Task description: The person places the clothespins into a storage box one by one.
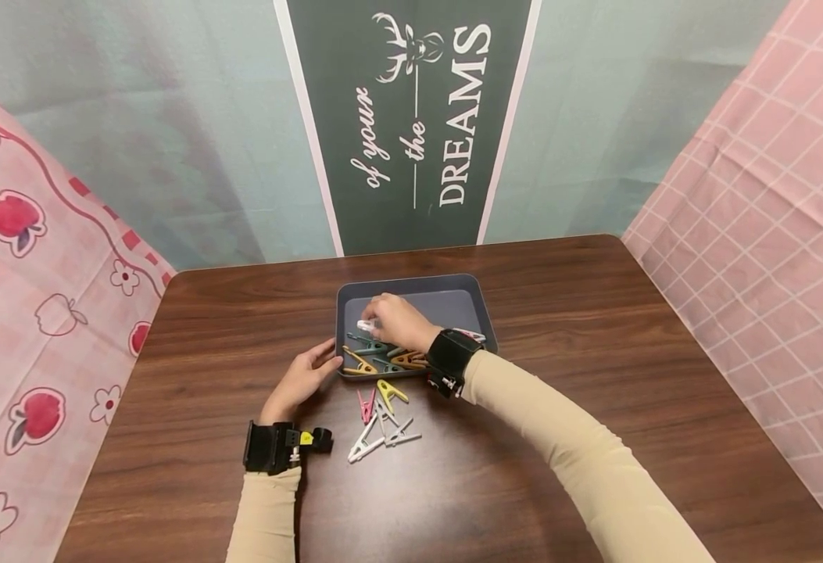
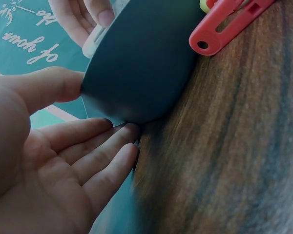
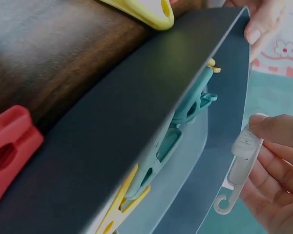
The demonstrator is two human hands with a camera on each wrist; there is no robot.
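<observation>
My right hand (image 1: 398, 320) pinches a white clothespin (image 3: 244, 158) between thumb and fingers, over the left part of the grey tray (image 1: 432, 285). The clothespin's hooked end points away from the fingertips in the right wrist view. At the tray's near left corner rests my left hand (image 1: 305, 379), its thumb at the rim and its fingers stretched along the outer wall. Inside the tray lie several clothespins, among them a teal clothespin (image 3: 193, 100) and an orange-yellow clothespin (image 1: 360, 362). My right wrist partly covers those at the tray's right end.
Just in front of the tray, a pink-red clothespin (image 1: 366, 407), a yellow clothespin (image 1: 391, 392) and several white clothespins (image 1: 367, 442) lie on the brown wooden table (image 1: 559, 313). A printed curtain (image 1: 207, 156) hangs behind the table, with pink cloths at both sides.
</observation>
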